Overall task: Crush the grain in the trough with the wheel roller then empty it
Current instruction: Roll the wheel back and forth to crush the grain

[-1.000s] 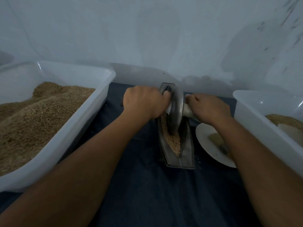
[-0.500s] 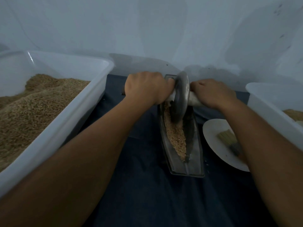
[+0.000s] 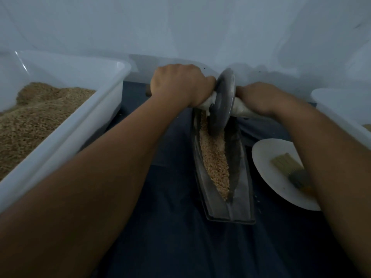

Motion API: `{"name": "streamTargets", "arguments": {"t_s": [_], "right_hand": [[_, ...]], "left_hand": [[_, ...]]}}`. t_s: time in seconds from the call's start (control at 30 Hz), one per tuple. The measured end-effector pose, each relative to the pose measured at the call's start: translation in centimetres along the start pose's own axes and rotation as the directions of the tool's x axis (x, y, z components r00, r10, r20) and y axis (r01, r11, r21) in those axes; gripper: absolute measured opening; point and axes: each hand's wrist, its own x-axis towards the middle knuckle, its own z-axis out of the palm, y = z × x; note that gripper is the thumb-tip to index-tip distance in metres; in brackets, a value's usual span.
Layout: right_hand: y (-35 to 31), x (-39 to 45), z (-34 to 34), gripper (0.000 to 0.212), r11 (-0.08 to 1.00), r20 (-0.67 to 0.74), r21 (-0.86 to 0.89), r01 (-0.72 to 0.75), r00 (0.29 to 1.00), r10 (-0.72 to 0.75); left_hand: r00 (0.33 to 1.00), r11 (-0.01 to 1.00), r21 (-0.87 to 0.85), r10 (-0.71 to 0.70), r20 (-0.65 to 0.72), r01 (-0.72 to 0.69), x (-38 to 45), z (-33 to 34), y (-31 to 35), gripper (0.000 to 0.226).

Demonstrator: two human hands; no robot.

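Left hand (image 3: 178,85) and right hand (image 3: 259,98) each grip a wrapped handle end either side of the wheel (image 3: 223,101), upright in the trough's (image 3: 244,175) far end amid loose grain (image 3: 215,161); metal looks heavy, stiff; take the trough by its rim.

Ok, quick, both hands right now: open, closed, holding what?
Left hand: closed, gripping the left handle of the roller.
Right hand: closed, gripping the roller's right handle.
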Motion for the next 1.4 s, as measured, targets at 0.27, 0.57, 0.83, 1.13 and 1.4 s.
{"name": "streamTargets", "arguments": {"t_s": [0.27, 0.57, 0.83, 1.13, 1.4], "right_hand": [[-0.2, -0.2, -0.5, 0.035, 0.993, 0.015, 0.121, -0.015, 1.000, 0.013], [-0.4, -0.4, -0.5, 0.022, 0.999, 0.047, 0.031, 0.008, 0.999, -0.009], [0.2, -0.6, 0.3, 0.018, 0.997, 0.028, -0.054, 0.054, 0.998, -0.052], [-1.0, -2.6, 0.1, 0.064, 0.999, -0.009, -0.012, -0.048, 0.999, 0.048], [-0.8, -4.8, 1.3, 0.063, 0.978, -0.157, 0.084, -0.190, 0.967, 0.201]], "left_hand": [[1.000, 0.999, 0.029, 0.018, -0.009, -0.018, 0.7, -0.2, 0.4, 0.050], [1.000, 1.000, -0.001, -0.008, 0.019, 0.008, -0.2, -0.4, 0.3, 0.050], [1.000, 0.999, -0.045, -0.010, 0.024, 0.011, -1.8, -0.6, 0.2, 0.056], [1.000, 0.998, -0.055, -0.013, 0.021, 0.015, -3.9, -0.8, 0.1, 0.061], [0.999, 0.998, -0.058, 0.010, -0.040, -0.012, -5.6, -1.1, 0.5, 0.052]]}}
